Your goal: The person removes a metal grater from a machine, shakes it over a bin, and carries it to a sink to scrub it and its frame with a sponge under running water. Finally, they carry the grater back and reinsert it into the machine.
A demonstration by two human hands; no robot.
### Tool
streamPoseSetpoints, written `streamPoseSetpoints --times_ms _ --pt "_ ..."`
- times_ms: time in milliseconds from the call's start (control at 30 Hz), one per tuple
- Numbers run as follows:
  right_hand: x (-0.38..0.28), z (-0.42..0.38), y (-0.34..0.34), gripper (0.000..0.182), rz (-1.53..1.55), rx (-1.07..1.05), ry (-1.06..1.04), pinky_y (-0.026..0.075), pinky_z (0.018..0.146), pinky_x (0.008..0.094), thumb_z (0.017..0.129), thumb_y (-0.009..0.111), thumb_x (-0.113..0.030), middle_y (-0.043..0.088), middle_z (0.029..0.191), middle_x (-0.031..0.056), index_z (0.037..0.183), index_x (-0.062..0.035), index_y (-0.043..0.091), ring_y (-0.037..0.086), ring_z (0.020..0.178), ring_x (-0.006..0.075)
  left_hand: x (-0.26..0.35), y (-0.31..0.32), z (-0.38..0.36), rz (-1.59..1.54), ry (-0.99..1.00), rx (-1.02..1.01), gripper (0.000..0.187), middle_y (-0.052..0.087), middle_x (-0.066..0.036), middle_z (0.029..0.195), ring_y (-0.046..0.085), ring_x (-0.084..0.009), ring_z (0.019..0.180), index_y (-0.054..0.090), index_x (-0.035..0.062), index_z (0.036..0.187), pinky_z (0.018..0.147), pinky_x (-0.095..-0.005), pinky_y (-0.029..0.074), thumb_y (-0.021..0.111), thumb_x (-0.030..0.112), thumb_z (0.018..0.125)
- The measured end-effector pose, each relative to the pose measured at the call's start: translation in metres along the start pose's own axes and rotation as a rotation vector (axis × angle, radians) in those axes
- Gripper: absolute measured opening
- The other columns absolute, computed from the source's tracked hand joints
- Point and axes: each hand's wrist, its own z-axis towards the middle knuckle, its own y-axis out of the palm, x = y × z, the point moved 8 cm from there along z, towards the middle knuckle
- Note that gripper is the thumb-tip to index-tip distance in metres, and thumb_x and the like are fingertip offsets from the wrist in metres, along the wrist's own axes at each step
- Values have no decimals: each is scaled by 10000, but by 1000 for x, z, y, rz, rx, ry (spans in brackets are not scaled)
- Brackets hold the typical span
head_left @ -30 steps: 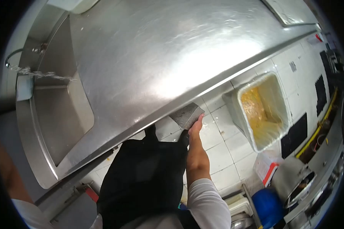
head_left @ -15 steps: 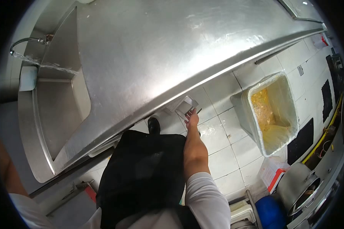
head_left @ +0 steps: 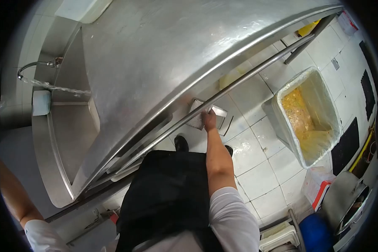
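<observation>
My right hand (head_left: 209, 120) is low at the floor beneath the front edge of the steel counter (head_left: 172, 54). Its fingers close on the edge of a perforated metal strainer (head_left: 195, 120), which looks like a drain strainer and is tilted. A pale square metal recess or tray (head_left: 219, 112) lies just right of the hand, with a thin dark bar (head_left: 227, 126) beside it. The counter's lower rail crosses over the strainer and hides part of it. Of my left arm only the forearm shows at the left edge; the hand is outside the view.
Water runs from a tap (head_left: 38, 64) into a steel sink (head_left: 69, 138), by a pale blue block (head_left: 41, 103). A lined bin (head_left: 269, 108) holding orange-yellow waste stands on the tiles. A lower rail (head_left: 243, 79) runs beneath the counter. A large pot (head_left: 344, 201) and blue container (head_left: 308, 233) stand lower right.
My right hand has gone from open fingers beside the metal piece to closed on the strainer, which now stands tilted. The view has shifted, showing the rail under the counter.
</observation>
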Motion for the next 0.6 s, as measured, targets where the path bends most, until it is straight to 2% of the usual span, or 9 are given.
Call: streamPoseSetpoints --times_ms 67,100,200,267,333,367,433,500,600 --pt "-37 -18 -12 269 -247 -70 25 491 775 390 849 652 -179 664 840 184 967 61 621 638 812 297 -6 -10 -7 109 28 6 534 478 -186 1357 552 -198 937 435 8 1379 701 -328 432 406 375 991" --pt "-44 -21 -16 284 -385 -132 -81 493 802 406 826 645 -199 662 895 230 964 48 621 639 870 375 -9 -12 -8 146 37 33 520 493 -190 1342 556 -199 918 445 9 1372 700 -325 433 419 359 989" --pt "-29 -42 -10 340 -838 -316 -483 494 794 406 830 681 -210 655 997 255 1008 70 606 643 929 331 -15 -26 -20 183 12 224 466 565 -194 1252 572 -200 843 482 1 1337 687 -313 442 460 302 981" --pt "3 -60 -8 319 -1098 -446 -576 482 836 461 858 607 -253 641 1028 264 995 34 628 618 986 373 -21 -44 -29 222 -54 299 418 613 -191 1180 578 -197 788 518 -8 1299 680 -301 450 480 259 980" --pt "-1 -99 -6 279 -1405 -662 -474 481 862 469 884 521 -244 648 1032 227 992 -26 657 614 1000 357 -29 -34 -35 202 -81 353 384 632 -187 1147 579 -194 765 542 -13 1268 681 -296 460 500 231 975" --pt "-21 -120 -8 256 -1373 -736 -398 479 868 464 879 512 -221 658 1025 202 980 -48 672 619 996 352 -30 -30 -39 197 -94 382 367 641 -186 1131 579 -193 754 555 -16 1253 682 -294 465 510 216 973" --pt "4 -142 -27 231 -1389 -848 -370 471 892 453 871 508 -186 675 1024 161 957 -80 695 633 991 336 -48 -54 -78 -47 -393 890 370 634 -189 1154 582 -196 771 552 -9 1261 703 -305 474 515 224 976" --pt "39 -136 -50 218 -1542 -940 -402 452 927 459 863 522 -175 688 1031 132 950 -100 707 648 994 308 -50 -37 -65 167 -159 449 392 631 -194 1161 581 -198 785 533 5 1291 721 -308 471 529 237 975" --pt "43 -138 -86 210 -1755 -986 -414 392 1006 524 863 533 -186 697 1032 101 956 -129 712 653 1015 254 -67 -54 -102 269 -386 569 444 546 -127 1319 560 -92 965 433 0 1389 856 -239 433 452 228 1008"
